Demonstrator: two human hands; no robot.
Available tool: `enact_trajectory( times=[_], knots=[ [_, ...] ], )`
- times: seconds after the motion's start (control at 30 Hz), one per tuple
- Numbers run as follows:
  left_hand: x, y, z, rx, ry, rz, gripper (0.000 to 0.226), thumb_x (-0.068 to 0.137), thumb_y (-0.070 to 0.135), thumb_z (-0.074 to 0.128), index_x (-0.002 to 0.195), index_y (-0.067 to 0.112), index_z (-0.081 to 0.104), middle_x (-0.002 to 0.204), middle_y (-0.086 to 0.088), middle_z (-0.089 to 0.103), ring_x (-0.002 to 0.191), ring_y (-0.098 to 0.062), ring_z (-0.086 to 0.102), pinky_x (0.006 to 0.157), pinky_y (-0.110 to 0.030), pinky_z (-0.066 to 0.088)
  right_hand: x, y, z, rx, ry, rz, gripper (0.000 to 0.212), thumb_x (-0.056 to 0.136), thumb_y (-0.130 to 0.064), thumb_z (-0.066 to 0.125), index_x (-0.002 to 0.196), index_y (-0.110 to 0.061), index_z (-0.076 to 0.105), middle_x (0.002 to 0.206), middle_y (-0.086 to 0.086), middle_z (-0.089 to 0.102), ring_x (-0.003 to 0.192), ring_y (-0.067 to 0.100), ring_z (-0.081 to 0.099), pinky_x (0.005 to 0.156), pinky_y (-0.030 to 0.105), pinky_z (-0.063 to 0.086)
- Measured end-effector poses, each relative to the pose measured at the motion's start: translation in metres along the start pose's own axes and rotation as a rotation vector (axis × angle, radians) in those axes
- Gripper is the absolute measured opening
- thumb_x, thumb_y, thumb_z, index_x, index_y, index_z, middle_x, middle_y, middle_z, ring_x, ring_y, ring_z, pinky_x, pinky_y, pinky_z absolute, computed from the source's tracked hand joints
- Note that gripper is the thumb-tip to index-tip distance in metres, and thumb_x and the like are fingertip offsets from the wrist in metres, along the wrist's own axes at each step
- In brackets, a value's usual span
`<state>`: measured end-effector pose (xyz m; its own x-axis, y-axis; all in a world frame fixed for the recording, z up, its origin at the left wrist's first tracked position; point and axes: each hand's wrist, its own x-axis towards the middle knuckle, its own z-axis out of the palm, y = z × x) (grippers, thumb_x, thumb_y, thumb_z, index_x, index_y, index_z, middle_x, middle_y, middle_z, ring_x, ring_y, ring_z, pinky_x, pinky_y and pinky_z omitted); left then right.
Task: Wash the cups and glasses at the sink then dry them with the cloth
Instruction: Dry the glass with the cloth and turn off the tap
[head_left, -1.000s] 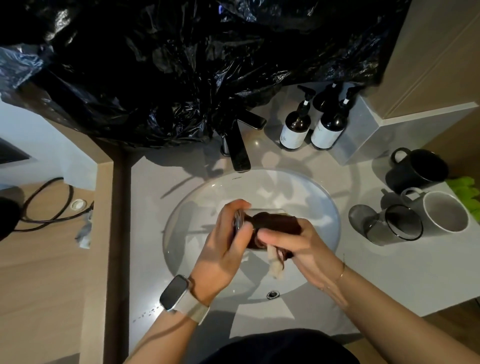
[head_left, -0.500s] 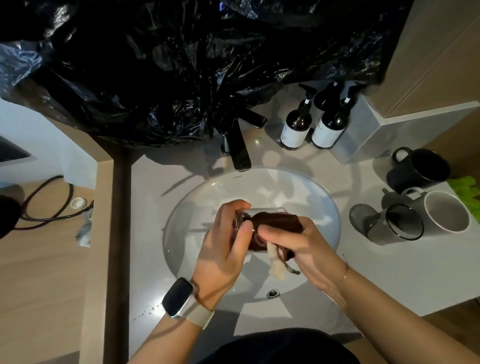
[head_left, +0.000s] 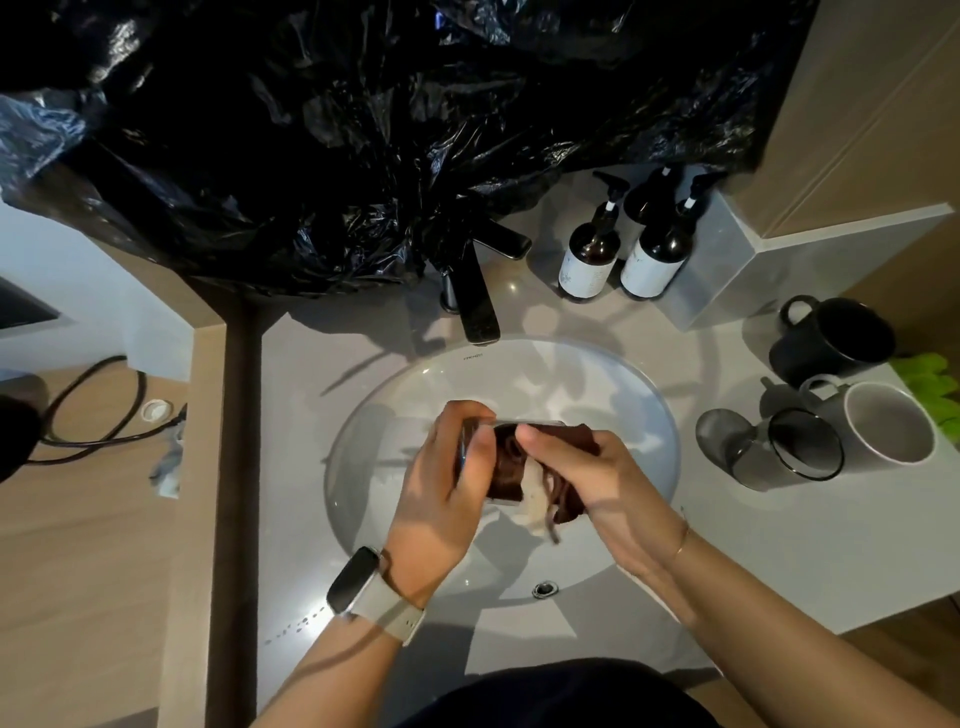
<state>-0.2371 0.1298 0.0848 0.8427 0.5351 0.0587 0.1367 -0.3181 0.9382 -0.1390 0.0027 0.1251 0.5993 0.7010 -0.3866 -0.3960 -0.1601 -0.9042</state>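
At the far left, a black cable (head_left: 93, 410) is seen lying on a wooden surface (head_left: 78, 571), with a small white ring (head_left: 155, 410) beside it. A crumpled black plastic sheet (head_left: 337, 130) is spread across the top of the view, above the grey tabletop (head_left: 291, 467). A black faucet (head_left: 475, 296) is set behind the round white sink (head_left: 639, 410), and the drain (head_left: 544, 588) is seen at the basin's near edge. Over the basin, a clear glass (head_left: 470, 441) is gripped by the left hand (head_left: 441, 499), its fingers curled round the side; a watch (head_left: 358, 582) is worn on that wrist. A dark brown cloth (head_left: 524, 467) is stuffed into the glass and is pinched by the right hand (head_left: 608, 483), whose fingers are closed on it. Two pump bottles (head_left: 589, 260) are stood behind the basin to the right. Further right on the tabletop, a smoked glass (head_left: 774, 452) is laid on its side, touching a white mug (head_left: 883, 431); a black mug (head_left: 836, 340) is placed behind them. A green item (head_left: 935, 379) is partly seen at the right edge.
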Motion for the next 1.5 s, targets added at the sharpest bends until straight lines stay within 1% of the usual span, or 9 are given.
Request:
enact_trajectory(
  times=[0.13,0.3,0.43,0.7,0.97,1.2,1.3,1.43,1.5],
  knots=[
    [0.014,0.014,0.010,-0.363,-0.018,-0.589,0.039,0.104,0.043,0.034,0.093,0.014,0.057,0.063,0.002,0.061,0.054,-0.011,0.054,0.049,-0.020,0.040,0.000,0.014,0.002,-0.343,0.061,-0.304,0.005,0.085,-0.023,0.074,0.080,-0.022,0.072,0.065,-0.004,0.072,0.061,0.004,0.064,0.064,0.017,0.049],
    [0.024,0.015,0.000,-0.667,-0.244,-1.069,0.045,0.099,0.047,0.042,0.084,0.007,0.055,0.056,-0.008,0.056,0.040,-0.018,0.041,0.037,-0.019,0.023,0.002,0.027,-0.026,-1.155,-0.096,-0.825,0.034,0.088,-0.044,0.067,0.105,-0.015,0.071,0.092,-0.002,0.071,0.087,0.013,0.067,0.076,0.026,0.054],
    [0.019,0.020,0.003,-0.648,-0.289,-0.982,0.049,0.101,0.047,0.035,0.082,0.006,0.054,0.056,-0.010,0.053,0.039,-0.018,0.040,0.037,-0.018,0.021,-0.002,0.027,-0.035,-1.188,-0.099,-0.842,0.039,0.091,-0.048,0.062,0.103,-0.013,0.072,0.090,-0.001,0.072,0.085,0.016,0.067,0.075,0.030,0.054],
    [-0.010,0.012,0.019,-0.006,0.181,-0.152,0.037,0.098,0.056,0.027,0.095,0.027,0.050,0.079,0.000,0.065,0.076,-0.017,0.065,0.067,-0.036,0.053,-0.010,0.005,0.004,-0.156,0.172,-0.166,0.047,0.093,-0.031,0.058,0.056,-0.003,0.064,0.053,0.009,0.066,0.055,0.014,0.064,0.063,0.015,0.045],
    [-0.010,-0.006,0.000,0.366,0.072,0.230,0.031,0.092,0.040,0.040,0.117,0.024,0.046,0.102,0.003,0.055,0.079,-0.007,0.054,0.072,-0.017,0.041,0.020,0.024,-0.012,0.563,0.152,0.381,0.027,0.083,-0.027,0.065,0.103,-0.010,0.068,0.099,0.013,0.073,0.086,0.024,0.071,0.080,0.032,0.058],
    [-0.013,-0.003,0.003,0.116,0.217,0.040,0.024,0.098,0.043,0.036,0.106,0.027,0.052,0.085,0.009,0.056,0.079,-0.009,0.057,0.071,-0.013,0.041,-0.013,0.029,-0.023,0.029,0.143,-0.007,0.032,0.084,-0.033,0.071,0.080,-0.002,0.070,0.075,0.016,0.071,0.077,0.031,0.065,0.090,0.043,0.053],
    [-0.014,0.003,0.014,-0.011,0.213,-0.154,0.022,0.100,0.045,0.035,0.093,0.033,0.052,0.079,0.006,0.062,0.075,-0.010,0.060,0.070,-0.019,0.046,-0.021,0.032,-0.011,-0.219,0.049,-0.131,0.028,0.073,-0.009,0.082,0.097,-0.016,0.069,0.081,0.002,0.075,0.075,0.021,0.070,0.072,0.024,0.056],
    [-0.014,0.009,0.020,-0.436,0.020,-0.565,0.061,0.097,0.061,0.028,0.094,0.008,0.058,0.067,-0.009,0.062,0.049,-0.014,0.053,0.044,-0.023,0.041,-0.019,0.025,-0.002,-0.093,0.131,-0.211,0.009,0.077,-0.019,0.072,0.075,-0.010,0.073,0.066,0.007,0.072,0.062,0.017,0.067,0.064,0.019,0.052],
    [-0.014,0.004,0.011,-0.656,0.011,-0.676,0.073,0.091,0.068,0.027,0.093,0.005,0.063,0.070,-0.012,0.061,0.051,-0.017,0.051,0.044,-0.023,0.036,-0.018,0.018,-0.005,-0.002,0.122,-0.184,0.044,0.088,-0.027,0.061,0.057,0.004,0.064,0.052,0.017,0.063,0.052,0.026,0.062,0.063,0.026,0.052]
  ],
)
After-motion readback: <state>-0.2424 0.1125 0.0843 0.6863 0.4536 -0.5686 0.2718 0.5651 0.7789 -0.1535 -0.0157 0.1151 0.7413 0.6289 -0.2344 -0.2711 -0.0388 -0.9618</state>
